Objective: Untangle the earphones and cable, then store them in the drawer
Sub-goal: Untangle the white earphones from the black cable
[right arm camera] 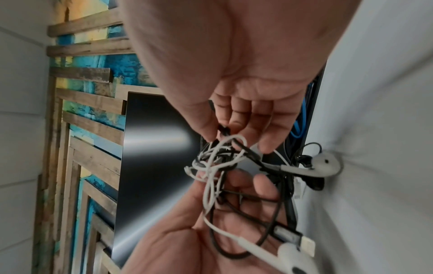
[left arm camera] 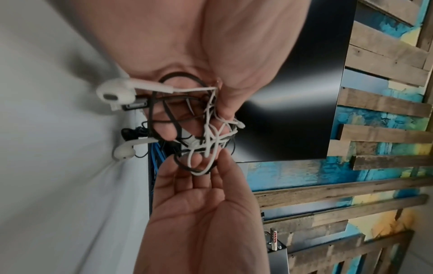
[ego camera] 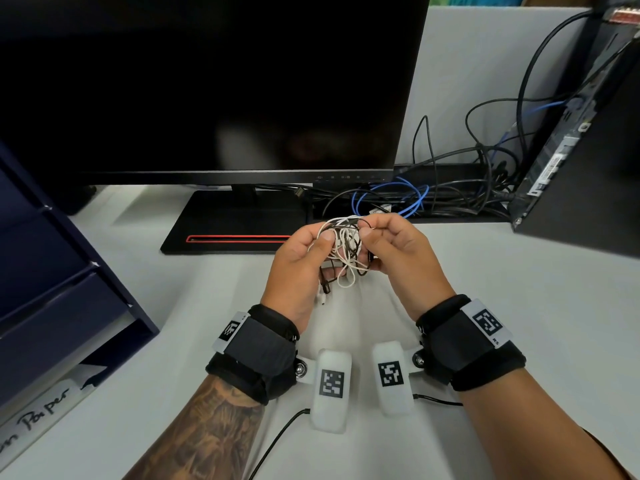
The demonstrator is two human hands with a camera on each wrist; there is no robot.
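Left hand [ego camera: 304,261] and right hand [ego camera: 394,251] close together above desk [ego camera: 519,306] — both pinching knotted earphones [ego camera: 343,244] and black cable [ego camera: 363,223], held raised, likely to pick loops free.

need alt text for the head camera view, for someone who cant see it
Two hands, the left hand and right hand, hold a tangled bundle of white earphones and black cable above a white desk. Behind them stands a dark monitor, with a blue drawer unit at the left and a black computer tower at the right.
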